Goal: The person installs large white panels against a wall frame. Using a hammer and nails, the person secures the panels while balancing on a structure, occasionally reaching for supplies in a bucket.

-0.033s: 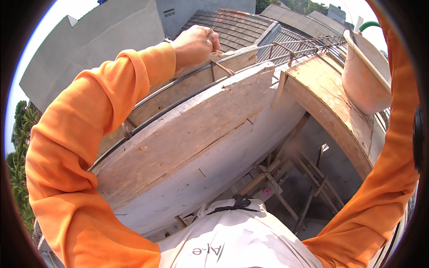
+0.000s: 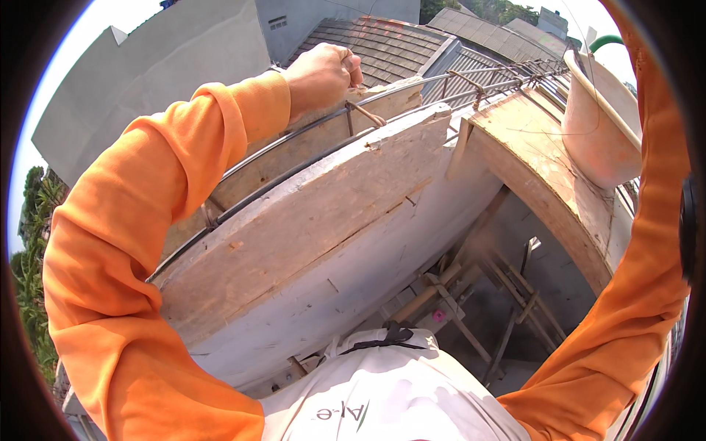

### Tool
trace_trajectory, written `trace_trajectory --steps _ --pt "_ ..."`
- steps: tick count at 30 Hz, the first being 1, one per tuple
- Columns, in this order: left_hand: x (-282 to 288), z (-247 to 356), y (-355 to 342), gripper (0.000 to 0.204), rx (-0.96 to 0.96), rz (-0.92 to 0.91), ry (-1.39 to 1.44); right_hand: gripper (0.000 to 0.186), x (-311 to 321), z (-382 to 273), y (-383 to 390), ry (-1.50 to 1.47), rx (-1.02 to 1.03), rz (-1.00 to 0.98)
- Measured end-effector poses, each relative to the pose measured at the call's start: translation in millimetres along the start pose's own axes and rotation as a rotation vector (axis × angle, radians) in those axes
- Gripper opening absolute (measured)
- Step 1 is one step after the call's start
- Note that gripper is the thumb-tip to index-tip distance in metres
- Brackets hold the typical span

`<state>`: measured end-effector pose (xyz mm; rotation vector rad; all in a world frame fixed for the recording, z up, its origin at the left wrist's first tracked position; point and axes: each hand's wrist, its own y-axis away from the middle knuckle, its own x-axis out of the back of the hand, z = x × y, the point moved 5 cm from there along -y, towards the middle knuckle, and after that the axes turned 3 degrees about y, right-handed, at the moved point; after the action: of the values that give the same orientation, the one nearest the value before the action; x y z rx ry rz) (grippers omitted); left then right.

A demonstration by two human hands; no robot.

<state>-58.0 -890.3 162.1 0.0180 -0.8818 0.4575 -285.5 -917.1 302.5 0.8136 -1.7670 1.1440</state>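
Note:
My left hand point(image 2: 323, 73) is closed in a loose fist above the steel reinforcing bars point(image 2: 397, 90). Whether something thin is pinched in its fingers, I cannot make out. The bars run along a long wooden formwork board point(image 2: 309, 213), with bent ties point(image 2: 365, 114) around them just below the hand. Along the right rim rises my right arm in its orange sleeve point(image 2: 632, 316); its hand lies outside the picture. Beside that arm, a pale, dirty plastic tub point(image 2: 599, 140) sits tilted on the plywood panel point(image 2: 529, 140). A thin dark wire crosses the tub's side.
Beneath the boards drops a deep, shaded space with wooden props point(image 2: 507, 342) crossing in it. A grey wall point(image 2: 162, 81) stands beyond at the left, a tiled roof point(image 2: 368, 48) straight ahead. Something green and curved point(image 2: 607, 40) shows behind the tub.
The thin wire by the tub has shifted and now reaches higher. My left hand and both arms keep nearly the same position.

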Motion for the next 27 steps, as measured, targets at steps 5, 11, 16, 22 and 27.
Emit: trace_trajectory --steps 5,11,16,22,27 --pt "2.8 -5.7 -2.4 0.040 -0.106 -0.027 -0.122 0.033 -3.8 -0.5 9.6 -0.066 -0.005 -0.003" --pt "3.8 6.3 15.7 0.035 -0.333 -0.014 -0.249 0.032 -1.3 -10.1 24.4 -0.110 -0.024 0.003" --pt "1.2 20.1 22.7 0.036 -0.268 -0.110 -0.328 0.031 2.0 -9.7 42.3 -0.171 -0.046 0.000" --pt "14.2 -4.9 19.3 0.038 -0.098 -0.286 -0.186 0.033 -17.8 24.7 67.8 -0.411 -0.072 0.039" --pt "18.1 -18.3 20.6 0.042 -0.084 -0.261 -0.002 0.036 -18.2 29.8 54.9 -0.572 -0.074 0.078"
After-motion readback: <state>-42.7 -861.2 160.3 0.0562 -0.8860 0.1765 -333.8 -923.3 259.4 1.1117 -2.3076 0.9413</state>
